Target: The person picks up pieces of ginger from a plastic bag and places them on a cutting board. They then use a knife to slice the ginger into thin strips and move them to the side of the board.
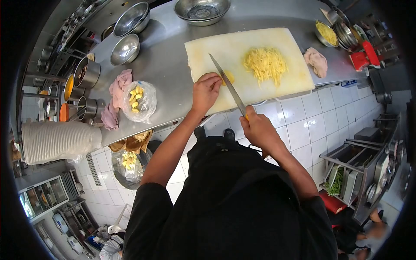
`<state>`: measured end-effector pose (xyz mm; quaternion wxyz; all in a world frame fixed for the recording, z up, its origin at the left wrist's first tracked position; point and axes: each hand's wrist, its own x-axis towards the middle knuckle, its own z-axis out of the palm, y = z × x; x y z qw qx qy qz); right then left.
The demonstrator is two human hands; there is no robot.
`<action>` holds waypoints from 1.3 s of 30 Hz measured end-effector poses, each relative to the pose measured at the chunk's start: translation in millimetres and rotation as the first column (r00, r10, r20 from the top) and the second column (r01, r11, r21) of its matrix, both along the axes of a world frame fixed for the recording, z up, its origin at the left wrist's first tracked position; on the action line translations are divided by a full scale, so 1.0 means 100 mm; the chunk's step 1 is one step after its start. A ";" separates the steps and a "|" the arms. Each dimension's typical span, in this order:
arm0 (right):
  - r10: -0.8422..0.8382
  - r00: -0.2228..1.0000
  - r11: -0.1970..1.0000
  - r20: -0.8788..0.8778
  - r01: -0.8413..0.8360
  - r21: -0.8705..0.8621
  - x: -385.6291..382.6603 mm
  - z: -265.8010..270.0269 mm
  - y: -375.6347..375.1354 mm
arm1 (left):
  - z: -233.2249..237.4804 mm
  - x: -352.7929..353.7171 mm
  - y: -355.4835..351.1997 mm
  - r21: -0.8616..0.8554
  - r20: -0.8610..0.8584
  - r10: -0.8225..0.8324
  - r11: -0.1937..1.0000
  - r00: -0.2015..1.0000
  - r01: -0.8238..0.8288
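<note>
My right hand (261, 130) grips the handle of a long kitchen knife (232, 92), its blade pointing away across the white cutting board (203, 54). Beside the blade's left side, my left hand (206, 92) has its fingers bent together on a small piece of yellow vegetable, mostly hidden by fingers and blade. Thin yellow slices (229, 77) lie against the knife's right side. Farther right on the board is a heap of yellow vegetable strips (265, 65), perhaps potato or ginger.
Left of the board, a plastic bag (147, 102) holds peeled yellow pieces (135, 97) beside a pink cloth (119, 89). Metal bowls (125, 49) stand at the back left. At right are another pink cloth (316, 62) and a bowl of yellow strips (326, 34). A bin (123, 175) stands below.
</note>
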<state>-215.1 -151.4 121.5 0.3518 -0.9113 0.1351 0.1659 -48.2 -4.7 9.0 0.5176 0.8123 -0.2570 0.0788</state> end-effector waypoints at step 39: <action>-0.004 1.000 1.000 0.013 0.004 -0.006 -0.04 -0.01 0.01 | -0.02 0.00 0.00 -0.003 -0.003 -0.007 1.000 1.000 0.007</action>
